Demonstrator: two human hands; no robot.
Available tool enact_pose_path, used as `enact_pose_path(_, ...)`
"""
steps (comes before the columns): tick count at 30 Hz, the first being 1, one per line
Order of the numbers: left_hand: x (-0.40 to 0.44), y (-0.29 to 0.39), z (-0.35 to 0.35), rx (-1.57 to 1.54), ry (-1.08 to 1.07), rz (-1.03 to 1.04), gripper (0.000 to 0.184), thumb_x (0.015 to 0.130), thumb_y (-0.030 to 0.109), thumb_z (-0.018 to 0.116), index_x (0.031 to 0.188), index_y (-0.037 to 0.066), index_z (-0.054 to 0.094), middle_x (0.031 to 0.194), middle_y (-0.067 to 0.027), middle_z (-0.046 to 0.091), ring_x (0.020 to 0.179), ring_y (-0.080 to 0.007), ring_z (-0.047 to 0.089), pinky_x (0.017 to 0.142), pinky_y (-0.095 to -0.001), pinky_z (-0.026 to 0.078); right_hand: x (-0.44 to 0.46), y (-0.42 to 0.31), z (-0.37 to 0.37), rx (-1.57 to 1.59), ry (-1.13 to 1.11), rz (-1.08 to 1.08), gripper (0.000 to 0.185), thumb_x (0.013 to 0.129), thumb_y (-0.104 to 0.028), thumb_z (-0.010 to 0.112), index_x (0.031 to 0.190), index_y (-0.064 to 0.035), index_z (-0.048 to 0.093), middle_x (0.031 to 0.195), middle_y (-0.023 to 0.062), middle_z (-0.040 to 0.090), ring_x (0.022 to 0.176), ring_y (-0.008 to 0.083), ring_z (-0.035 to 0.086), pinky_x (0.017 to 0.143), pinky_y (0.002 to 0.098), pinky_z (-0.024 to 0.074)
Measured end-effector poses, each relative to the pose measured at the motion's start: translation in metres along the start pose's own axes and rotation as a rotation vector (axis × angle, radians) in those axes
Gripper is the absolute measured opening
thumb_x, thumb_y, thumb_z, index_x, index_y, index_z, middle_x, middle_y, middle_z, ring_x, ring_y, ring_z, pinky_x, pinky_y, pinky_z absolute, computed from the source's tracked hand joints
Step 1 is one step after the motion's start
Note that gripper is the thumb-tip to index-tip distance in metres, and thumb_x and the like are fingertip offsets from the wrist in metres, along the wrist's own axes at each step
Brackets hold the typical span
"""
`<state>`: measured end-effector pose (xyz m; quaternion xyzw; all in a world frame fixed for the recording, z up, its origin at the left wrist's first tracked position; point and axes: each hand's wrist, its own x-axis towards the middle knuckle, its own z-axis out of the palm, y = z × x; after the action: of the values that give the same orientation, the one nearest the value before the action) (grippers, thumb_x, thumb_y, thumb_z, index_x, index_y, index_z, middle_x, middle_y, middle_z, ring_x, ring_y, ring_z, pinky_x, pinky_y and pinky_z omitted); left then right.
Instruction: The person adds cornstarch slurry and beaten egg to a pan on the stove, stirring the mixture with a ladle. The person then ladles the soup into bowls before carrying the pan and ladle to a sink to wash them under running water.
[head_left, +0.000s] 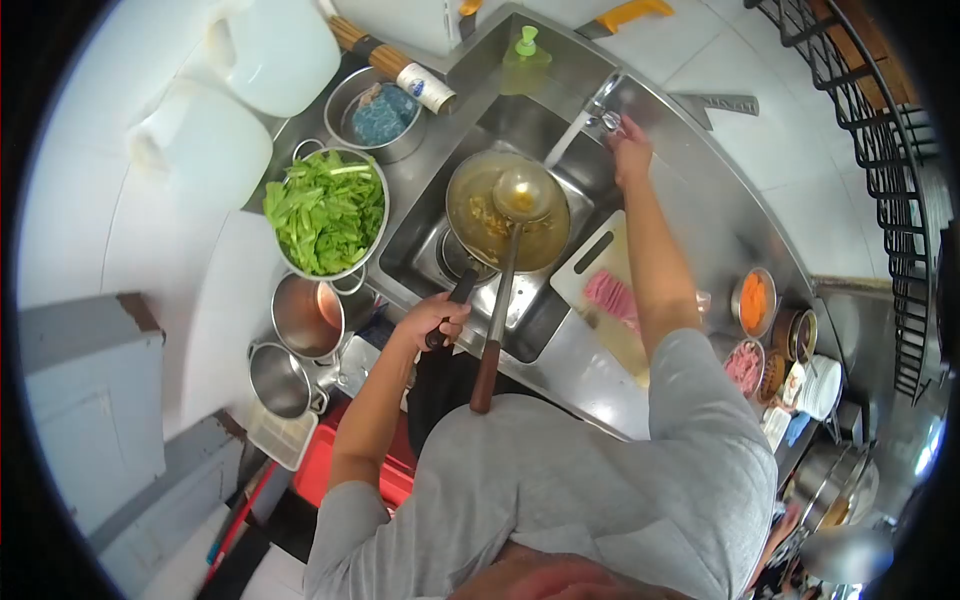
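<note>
My left hand (435, 321) is closed around the black handle of a wok (548, 243) held over the sink (413, 243). Brownish liquid with yellow bits lies in the wok. A ladle (523, 193) rests in it, its long handle with a wooden end (485, 378) pointing back toward my body. At the faucet (604, 92), my right hand (630, 152) has its fingers on the lever. A whitish stream of water runs from the spout beside the wok's far edge.
Left of the sink stand a colander of leafy greens (325, 212), a metal pot (300, 318) and a bowl with a blue scrubber (385, 115). On the right, a cutting board (598, 335) holds pink meat (610, 293). Knives (640, 14) lie behind the sink near a soap bottle (525, 68).
</note>
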<state>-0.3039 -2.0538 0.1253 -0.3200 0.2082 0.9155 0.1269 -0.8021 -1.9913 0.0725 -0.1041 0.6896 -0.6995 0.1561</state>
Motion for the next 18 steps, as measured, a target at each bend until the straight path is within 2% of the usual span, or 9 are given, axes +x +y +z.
enact_pose_path(1, 0.0, 0.005, -0.004, 0.012, 0.017, -0.026, 0.014, 0.095, 0.015, 0.064, 0.09, 0.012, 0.052, 0.063, 0.0059, 0.049, 0.042, -0.0015, 0.044, 0.037, -0.0229, 0.034, -0.024, -0.001, 0.004, -0.12, 0.078, -0.12, 0.045, 0.089, -0.005, 0.066, 0.132, 0.0013, 0.057, 0.094, 0.009, 0.069, 0.074, 0.0138, 0.064, 0.064, 0.0246, 0.0509)
enact_pose_path(2, 0.004, 0.015, -0.007, 0.035, 0.024, -0.061, 0.014, 0.096, 0.016, 0.064, 0.088, 0.012, 0.052, 0.064, 0.0059, 0.049, 0.043, -0.0015, 0.044, 0.038, -0.0232, 0.035, -0.05, -0.014, 0.012, 0.011, 0.125, -0.111, 0.044, 0.087, -0.001, 0.065, 0.131, 0.0019, 0.059, 0.095, 0.0069, 0.07, 0.076, 0.0121, 0.063, 0.069, 0.0228, 0.0494)
enact_pose_path(5, 0.024, 0.039, -0.026, 0.086, -0.032, -0.183, 0.019, 0.094, 0.015, 0.064, 0.079, 0.013, 0.052, 0.06, 0.0068, 0.048, 0.046, -0.0033, 0.047, 0.041, -0.0226, 0.035, -0.124, -0.042, 0.042, 0.061, -0.037, 0.153, 0.016, 0.085, 0.0, 0.069, 0.101, 0.0016, 0.071, 0.089, 0.0076, 0.072, 0.073, 0.015, 0.066, 0.065, 0.028, 0.0556)
enact_pose_path(7, 0.035, 0.055, -0.032, 0.132, -0.033, -0.213, 0.022, 0.093, 0.015, 0.065, 0.076, 0.013, 0.051, 0.06, 0.0067, 0.049, 0.046, -0.0038, 0.047, 0.041, -0.0236, 0.035, -0.138, -0.032, 0.069, 0.191, -0.117, 0.299, 0.01, 0.088, -0.002, 0.067, 0.095, 0.0041, 0.069, 0.087, 0.0109, 0.072, 0.071, 0.0175, 0.068, 0.063, 0.032, 0.0578)
enact_pose_path(9, 0.041, 0.069, -0.033, 0.227, -0.012, -0.233, 0.025, 0.095, 0.019, 0.063, 0.074, 0.013, 0.051, 0.061, 0.0077, 0.049, 0.045, -0.0021, 0.046, 0.041, -0.0234, 0.037, -0.147, -0.037, 0.094, 0.262, -0.108, 0.424, 0.011, 0.091, -0.01, 0.066, 0.086, 0.0001, 0.066, 0.076, 0.0083, 0.066, 0.057, 0.0157, 0.06, 0.047, 0.0314, 0.0528)
enact_pose_path(11, 0.053, 0.082, -0.041, 0.318, 0.015, -0.287, 0.025, 0.096, 0.018, 0.063, 0.073, 0.013, 0.052, 0.062, 0.0073, 0.051, 0.046, -0.002, 0.047, 0.042, -0.0237, 0.037, -0.158, -0.066, 0.117, 0.099, 0.026, 0.534, 0.017, 0.092, -0.017, 0.067, 0.087, -0.0014, 0.066, 0.074, 0.0067, 0.064, 0.053, 0.0138, 0.056, 0.041, 0.0306, 0.047)
enact_pose_path(15, 0.079, 0.088, -0.065, 0.461, 0.075, -0.269, 0.024, 0.093, 0.018, 0.066, 0.073, 0.013, 0.054, 0.059, 0.0056, 0.05, 0.045, -0.0061, 0.048, 0.041, -0.0251, 0.039, -0.142, -0.056, 0.118, 0.042, -0.137, 0.593, 0.024, 0.095, -0.025, 0.064, 0.092, -0.0016, 0.065, 0.084, 0.0096, 0.068, 0.065, 0.0171, 0.063, 0.052, 0.0317, 0.0497)
enact_pose_path(17, 0.093, 0.083, -0.08, 0.955, 0.313, -0.241, 0.023, 0.087, 0.024, 0.071, 0.075, 0.006, 0.062, 0.066, -0.0061, 0.062, 0.052, -0.0163, 0.061, 0.046, -0.0311, 0.047, -0.141, -0.067, 0.112, 0.137, -0.124, 0.565, 0.025, 0.094, -0.025, 0.063, 0.087, -0.0012, 0.066, 0.08, 0.0093, 0.068, 0.064, 0.0154, 0.063, 0.049, 0.0282, 0.0475)
enact_pose_path(18, 0.105, 0.082, -0.087, 1.22, 0.435, -0.259, 0.025, 0.085, 0.026, 0.072, 0.076, 0.003, 0.065, 0.07, -0.0102, 0.065, 0.055, -0.0194, 0.063, 0.049, -0.0332, 0.05, -0.142, -0.073, 0.113, 0.212, -0.082, 0.557, 0.023, 0.094, -0.023, 0.062, 0.093, 0.0001, 0.067, 0.084, 0.0101, 0.07, 0.07, 0.0185, 0.065, 0.057, 0.0295, 0.0515)
